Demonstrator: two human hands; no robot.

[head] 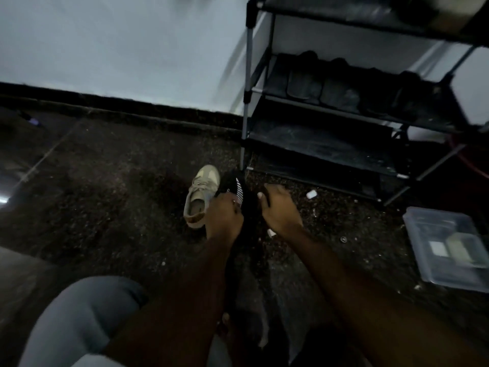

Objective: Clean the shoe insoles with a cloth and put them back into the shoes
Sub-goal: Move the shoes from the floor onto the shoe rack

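Observation:
A beige sneaker (202,196) stands on the dark floor, toe pointing away from me. Right beside it, a black item with white stripes (236,186) is held between both hands; in the dim light I cannot tell if it is a shoe, an insole or a cloth. My left hand (223,215) grips its left side with curled fingers. My right hand (279,207) grips its right side, thumb pressed on top. Dark material hangs down below the hands.
A black metal shoe rack (330,107) with dark shoes on its middle shelf stands against the white wall at right. A clear plastic box (447,250) lies on the floor at far right. A small white object (311,194) sits near the rack. My knee (87,316) is at lower left.

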